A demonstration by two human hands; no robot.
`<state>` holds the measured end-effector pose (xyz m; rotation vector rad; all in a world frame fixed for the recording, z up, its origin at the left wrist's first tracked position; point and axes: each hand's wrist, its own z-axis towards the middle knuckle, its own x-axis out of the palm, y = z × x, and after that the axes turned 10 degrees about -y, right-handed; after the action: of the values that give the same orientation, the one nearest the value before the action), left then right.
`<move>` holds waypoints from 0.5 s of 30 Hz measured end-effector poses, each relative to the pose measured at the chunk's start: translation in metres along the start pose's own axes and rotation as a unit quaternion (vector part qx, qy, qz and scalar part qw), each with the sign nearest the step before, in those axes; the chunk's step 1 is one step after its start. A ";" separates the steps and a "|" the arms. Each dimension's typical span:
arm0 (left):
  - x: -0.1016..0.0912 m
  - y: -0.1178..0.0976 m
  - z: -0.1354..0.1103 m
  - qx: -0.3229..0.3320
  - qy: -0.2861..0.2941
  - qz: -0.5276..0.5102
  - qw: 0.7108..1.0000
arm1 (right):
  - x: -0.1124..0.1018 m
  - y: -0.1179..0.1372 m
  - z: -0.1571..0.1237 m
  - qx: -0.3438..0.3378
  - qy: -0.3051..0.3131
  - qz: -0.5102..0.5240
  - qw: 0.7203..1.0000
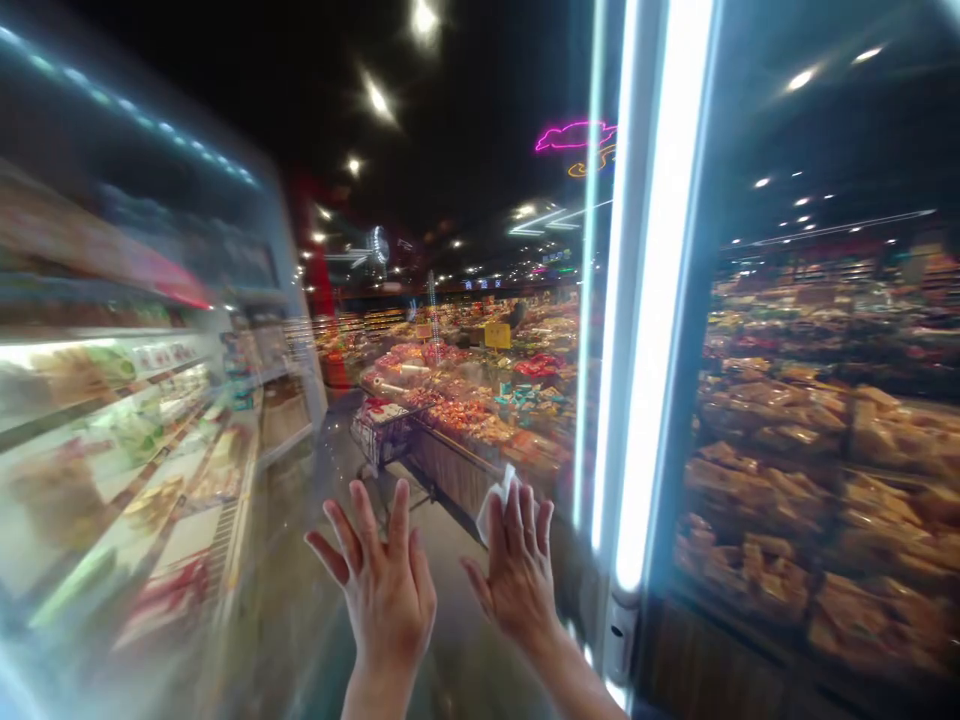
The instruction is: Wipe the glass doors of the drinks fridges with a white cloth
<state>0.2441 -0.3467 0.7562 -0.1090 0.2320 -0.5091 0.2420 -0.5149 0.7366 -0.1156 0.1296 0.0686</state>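
Both my hands are raised in front of me with their backs towards me. My left hand is open, fingers spread wide, and holds nothing. My right hand lies flat with its fingers stretched upward and a white cloth under its fingertips. It is just left of a glass cooler door with a bright vertical light strip. I cannot tell whether the cloth touches a glass pane.
Blurred chilled shelves with packaged food run along the left. A shop aisle leads ahead to a shopping trolley and low display tables piled with goods. The glass on the right shows stacked packets.
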 end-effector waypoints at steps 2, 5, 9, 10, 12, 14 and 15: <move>0.005 -0.009 -0.002 0.003 0.002 0.004 1.000 | -0.001 -0.015 -0.003 0.001 -0.007 -0.005 1.000; 0.012 -0.023 -0.002 0.002 -0.010 0.005 1.000 | -0.001 -0.047 0.031 0.051 -0.012 -0.006 0.999; 0.019 -0.034 0.000 -0.005 -0.015 0.004 1.000 | -0.002 -0.062 0.041 0.096 0.001 0.003 0.995; 0.020 -0.035 0.000 -0.006 -0.013 0.006 1.000 | -0.002 -0.059 0.029 0.098 0.005 0.009 0.995; 0.021 -0.035 0.001 -0.005 -0.011 0.012 1.000 | -0.003 -0.052 0.003 0.095 0.011 0.017 0.995; 0.021 -0.035 0.002 -0.005 -0.011 0.013 1.000 | -0.003 -0.053 -0.006 0.091 0.008 0.018 0.996; 0.020 -0.035 0.002 -0.005 -0.011 0.012 1.000 | -0.003 -0.057 0.000 0.093 0.005 0.016 0.996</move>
<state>0.2456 -0.3866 0.7598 -0.1221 0.2140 -0.4817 0.2430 -0.5712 0.7428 0.0714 0.1462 0.0876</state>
